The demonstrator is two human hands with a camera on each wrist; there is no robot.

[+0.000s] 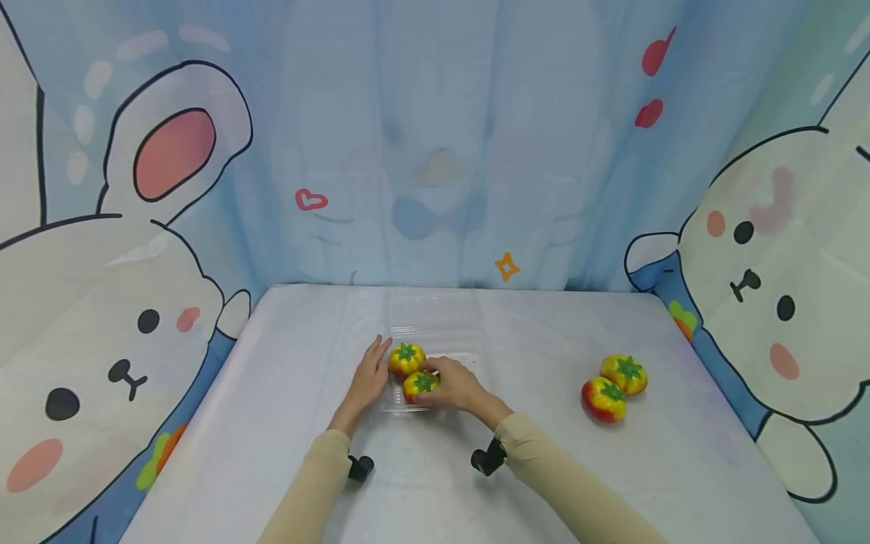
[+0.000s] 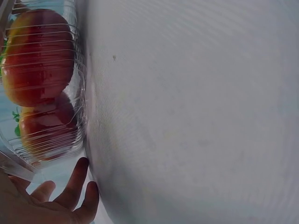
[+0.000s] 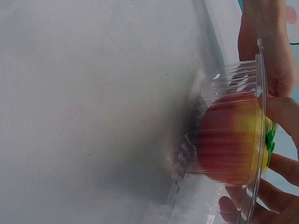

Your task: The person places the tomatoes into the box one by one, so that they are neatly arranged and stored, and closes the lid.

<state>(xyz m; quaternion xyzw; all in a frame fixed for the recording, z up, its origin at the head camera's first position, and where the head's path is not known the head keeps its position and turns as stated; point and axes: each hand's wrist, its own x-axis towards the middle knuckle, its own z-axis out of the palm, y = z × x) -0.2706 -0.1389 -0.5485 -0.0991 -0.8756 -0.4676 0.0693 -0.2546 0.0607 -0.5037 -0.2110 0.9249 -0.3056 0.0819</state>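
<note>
Now the left hand (image 1: pixel 367 378), its grip loose and fingers straight, flanks the clear container (image 1: pixel 396 406) bearing a rear fruit (image 1: pixel 406 360) and a front fruit (image 1: pixel 419 387), the latter pinched by the right hand (image 1: pixel 458 385) in a curled grip, with two more fruits (image 1: pixel 602 400) on the worktop (image 1: pixel 680 453) farther right.

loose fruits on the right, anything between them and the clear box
On the white tablecloth between the loose fruits and the clear box, nothing visible stands. At the box, though, the right hand, gripping a fruit, reaches over its right side, and the box's clear wall rises beside that fruit.
</note>
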